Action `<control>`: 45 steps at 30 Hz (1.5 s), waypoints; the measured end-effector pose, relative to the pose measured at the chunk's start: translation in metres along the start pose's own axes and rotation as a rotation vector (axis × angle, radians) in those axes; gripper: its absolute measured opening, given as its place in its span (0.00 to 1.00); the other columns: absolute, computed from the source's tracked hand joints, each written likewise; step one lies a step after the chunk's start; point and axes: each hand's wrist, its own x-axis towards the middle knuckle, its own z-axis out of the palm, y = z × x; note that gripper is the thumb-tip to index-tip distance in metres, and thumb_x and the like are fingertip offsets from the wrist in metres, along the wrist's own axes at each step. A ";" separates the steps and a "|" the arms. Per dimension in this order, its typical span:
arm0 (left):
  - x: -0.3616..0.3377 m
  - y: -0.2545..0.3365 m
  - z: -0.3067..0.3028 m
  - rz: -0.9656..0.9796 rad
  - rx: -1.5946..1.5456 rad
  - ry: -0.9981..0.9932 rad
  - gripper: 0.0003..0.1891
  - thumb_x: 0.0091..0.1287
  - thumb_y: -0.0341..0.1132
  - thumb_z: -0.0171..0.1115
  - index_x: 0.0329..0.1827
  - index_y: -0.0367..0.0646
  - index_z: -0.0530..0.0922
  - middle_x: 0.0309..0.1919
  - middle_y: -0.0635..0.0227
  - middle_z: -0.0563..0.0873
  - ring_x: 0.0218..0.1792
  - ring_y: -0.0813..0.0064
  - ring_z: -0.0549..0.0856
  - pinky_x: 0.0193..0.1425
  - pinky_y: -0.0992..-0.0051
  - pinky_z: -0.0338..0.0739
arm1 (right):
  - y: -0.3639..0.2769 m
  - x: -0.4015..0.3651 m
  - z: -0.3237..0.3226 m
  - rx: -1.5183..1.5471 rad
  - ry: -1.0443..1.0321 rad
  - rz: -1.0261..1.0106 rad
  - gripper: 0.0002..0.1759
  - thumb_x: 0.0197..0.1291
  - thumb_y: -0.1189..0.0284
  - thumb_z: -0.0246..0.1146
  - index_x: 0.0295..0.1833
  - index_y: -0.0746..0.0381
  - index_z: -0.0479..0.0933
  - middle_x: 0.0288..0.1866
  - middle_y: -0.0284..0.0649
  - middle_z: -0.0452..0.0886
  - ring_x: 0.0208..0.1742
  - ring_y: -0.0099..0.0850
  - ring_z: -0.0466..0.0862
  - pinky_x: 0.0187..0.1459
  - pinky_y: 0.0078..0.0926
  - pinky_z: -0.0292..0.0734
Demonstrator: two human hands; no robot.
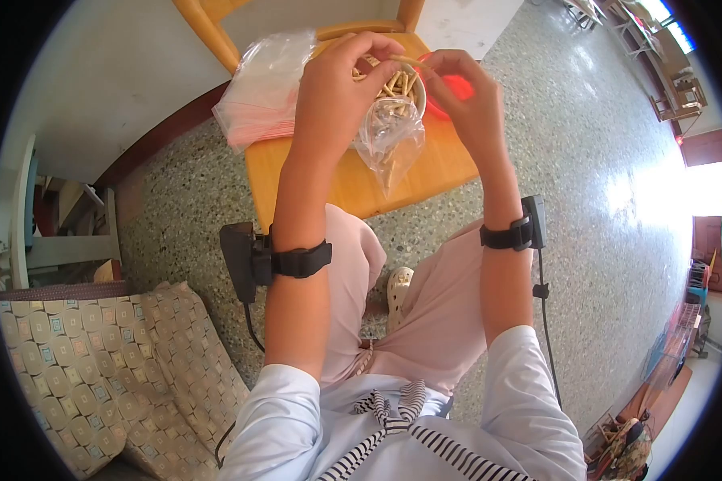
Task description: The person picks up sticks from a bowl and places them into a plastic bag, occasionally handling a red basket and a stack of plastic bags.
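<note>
My left hand (341,80) and my right hand (467,90) meet over the far part of a small wooden chair seat. Between their fingertips a thin tan stick (409,61) is pinched, one end in each hand. Just below lies a pale-rimmed bowl (422,90) with several short tan sticks (401,82) in it, partly hidden by my left hand. A clear plastic bag (389,143) rests against the bowl's near side and hangs over the seat. What is inside the bag is hard to make out.
A stack of clear zip bags with red edges (258,100) lies left on the wooden seat (329,188). A red dish (449,94) sits behind my right hand. A patterned cushioned seat (96,377) stands at lower left. Cabled black bands circle both forearms.
</note>
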 end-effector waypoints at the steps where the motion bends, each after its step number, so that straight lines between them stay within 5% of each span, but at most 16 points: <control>1: 0.001 -0.004 0.001 0.097 0.065 -0.027 0.09 0.65 0.31 0.69 0.47 0.45 0.86 0.39 0.73 0.87 0.35 0.79 0.82 0.39 0.78 0.76 | 0.000 0.000 -0.001 -0.001 -0.022 0.014 0.10 0.61 0.71 0.70 0.44 0.64 0.81 0.38 0.36 0.86 0.42 0.24 0.86 0.46 0.25 0.78; 6: -0.002 -0.002 0.004 0.220 0.034 -0.100 0.06 0.65 0.33 0.68 0.42 0.46 0.84 0.41 0.70 0.84 0.38 0.68 0.85 0.44 0.69 0.78 | 0.006 -0.001 -0.002 0.021 -0.091 0.006 0.12 0.61 0.70 0.71 0.47 0.65 0.82 0.39 0.36 0.87 0.42 0.25 0.85 0.47 0.25 0.78; 9: -0.001 -0.003 0.003 0.275 0.029 -0.105 0.07 0.65 0.29 0.69 0.45 0.44 0.85 0.41 0.73 0.86 0.36 0.79 0.83 0.38 0.79 0.75 | 0.006 -0.002 -0.003 0.070 -0.148 0.056 0.15 0.61 0.69 0.71 0.50 0.66 0.83 0.41 0.36 0.87 0.42 0.25 0.84 0.47 0.25 0.78; 12: -0.001 -0.004 -0.007 0.119 0.058 -0.159 0.08 0.64 0.33 0.71 0.44 0.45 0.85 0.47 0.73 0.85 0.47 0.75 0.83 0.49 0.74 0.76 | 0.006 0.000 -0.008 0.129 -0.227 0.079 0.18 0.58 0.66 0.74 0.52 0.61 0.84 0.42 0.36 0.85 0.44 0.26 0.83 0.49 0.26 0.77; 14: -0.002 -0.015 -0.011 0.336 0.272 -0.036 0.10 0.61 0.39 0.73 0.43 0.47 0.86 0.57 0.71 0.82 0.62 0.68 0.75 0.66 0.66 0.69 | 0.002 0.001 -0.017 -0.091 -0.360 0.033 0.21 0.53 0.62 0.77 0.52 0.56 0.86 0.42 0.35 0.82 0.43 0.27 0.81 0.49 0.28 0.76; 15: -0.002 -0.019 -0.016 0.336 0.272 -0.036 0.10 0.61 0.39 0.73 0.43 0.47 0.86 0.57 0.71 0.82 0.62 0.68 0.75 0.66 0.66 0.69 | 0.004 0.000 -0.019 -0.091 -0.360 0.032 0.21 0.53 0.62 0.77 0.52 0.56 0.86 0.42 0.35 0.82 0.43 0.27 0.81 0.49 0.28 0.76; 17: -0.004 -0.026 -0.024 0.183 0.192 -0.212 0.12 0.60 0.43 0.75 0.43 0.49 0.87 0.63 0.69 0.78 0.71 0.63 0.66 0.76 0.61 0.59 | 0.009 -0.004 -0.018 -0.109 -0.465 0.041 0.21 0.49 0.60 0.78 0.50 0.53 0.87 0.41 0.34 0.79 0.42 0.29 0.77 0.48 0.29 0.74; 23: -0.006 -0.036 -0.021 0.052 0.176 -0.533 0.14 0.61 0.44 0.74 0.46 0.49 0.87 0.64 0.66 0.78 0.68 0.65 0.72 0.74 0.65 0.62 | 0.018 -0.007 -0.017 -0.039 -0.584 0.090 0.13 0.52 0.66 0.77 0.42 0.58 0.88 0.39 0.35 0.82 0.40 0.29 0.77 0.45 0.28 0.74; 29: -0.004 -0.026 -0.020 -0.115 0.059 -0.501 0.15 0.66 0.42 0.70 0.48 0.41 0.85 0.49 0.67 0.87 0.52 0.69 0.82 0.62 0.70 0.73 | 0.012 -0.002 -0.020 0.024 -0.580 0.110 0.09 0.54 0.68 0.75 0.40 0.59 0.88 0.35 0.32 0.82 0.36 0.25 0.74 0.40 0.24 0.72; 33: -0.003 -0.031 -0.021 -0.062 0.057 -0.349 0.14 0.68 0.41 0.68 0.49 0.41 0.85 0.43 0.69 0.88 0.46 0.74 0.83 0.57 0.73 0.75 | 0.014 -0.004 -0.019 0.083 -0.580 0.097 0.09 0.54 0.68 0.76 0.40 0.58 0.88 0.35 0.30 0.81 0.35 0.23 0.73 0.39 0.22 0.70; 36: -0.002 -0.033 -0.018 -0.174 0.064 -0.609 0.12 0.70 0.39 0.66 0.49 0.41 0.86 0.44 0.70 0.88 0.44 0.77 0.83 0.55 0.74 0.76 | 0.017 -0.005 -0.019 0.121 -0.570 0.074 0.09 0.55 0.67 0.76 0.41 0.58 0.88 0.36 0.29 0.82 0.35 0.23 0.72 0.39 0.22 0.70; 41: 0.003 -0.041 -0.020 -0.080 0.148 -0.103 0.11 0.68 0.33 0.66 0.52 0.43 0.86 0.48 0.66 0.89 0.46 0.73 0.84 0.54 0.71 0.77 | 0.017 -0.005 -0.020 0.079 -0.565 0.066 0.13 0.57 0.65 0.75 0.47 0.57 0.88 0.34 0.28 0.80 0.33 0.22 0.71 0.36 0.22 0.69; 45: -0.003 -0.074 -0.017 -0.123 0.335 -0.183 0.13 0.65 0.31 0.68 0.52 0.46 0.86 0.47 0.64 0.89 0.48 0.70 0.84 0.55 0.70 0.77 | 0.014 -0.004 -0.018 0.082 -0.501 0.193 0.16 0.60 0.63 0.73 0.52 0.56 0.86 0.32 0.28 0.77 0.30 0.20 0.68 0.34 0.23 0.66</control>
